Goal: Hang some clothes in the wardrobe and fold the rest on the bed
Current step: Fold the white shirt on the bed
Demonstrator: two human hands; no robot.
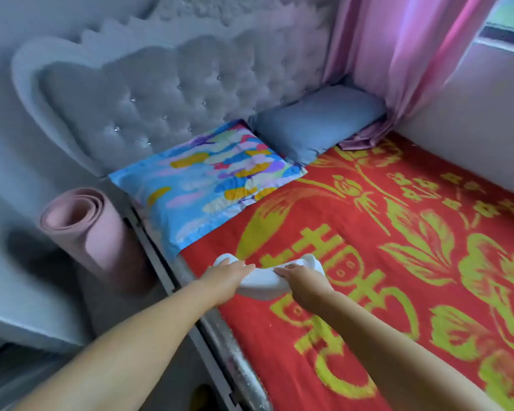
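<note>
Fingers (245,266) of the left hand (224,275) lie fairly straight over one end of a small white garment (263,284), and the right hand (301,277) presses its other end the same way; whether any thumb is tucked beneath the cloth I cannot tell. That garment sits low and centre in the frame, near the edge of the bed (398,292), on the red and yellow cover, below the patterned pillow (208,179). Judging by its compact bundle, the folding step is in hand. Next comes smoothing it flat or turning one more fold, keeping both ends level so the layers do not slide apart.
</note>
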